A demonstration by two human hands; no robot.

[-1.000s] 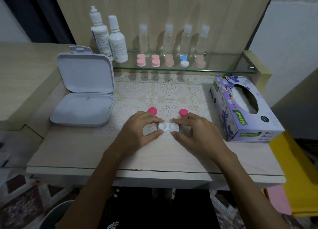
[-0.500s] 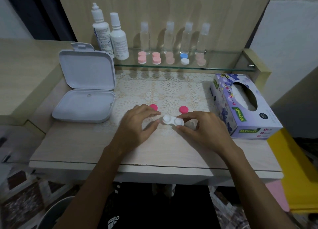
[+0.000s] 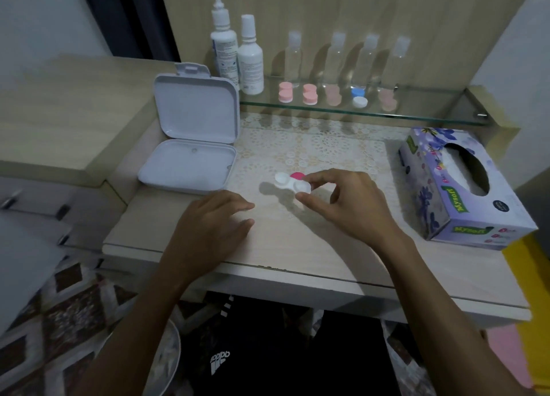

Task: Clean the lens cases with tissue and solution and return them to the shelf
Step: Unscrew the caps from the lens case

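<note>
Two hands: both were on the white lens case (image 3: 292, 182) in the earlier frames; now it is held by one only.
Right hand (image 3: 348, 206): the case's right end is pinched between thumb and fingertips, and the case has been raised off the lace mat (image 3: 312, 148).
Left hand (image 3: 208, 226): withdrawn from the case, fingers released, lying left of and nearer than the case.
Case form: two round white cups joined side by side, smooth plastic, uncapped.
Pink cap (image 3: 297, 175): one round cap is seen just behind the case; a second, seen earlier, is hidden.
Glass shelf (image 3: 416, 114): set well behind the case, more capped cases are ranged on it.
Tissue box (image 3: 464, 193): floral card, right of the case.
</note>
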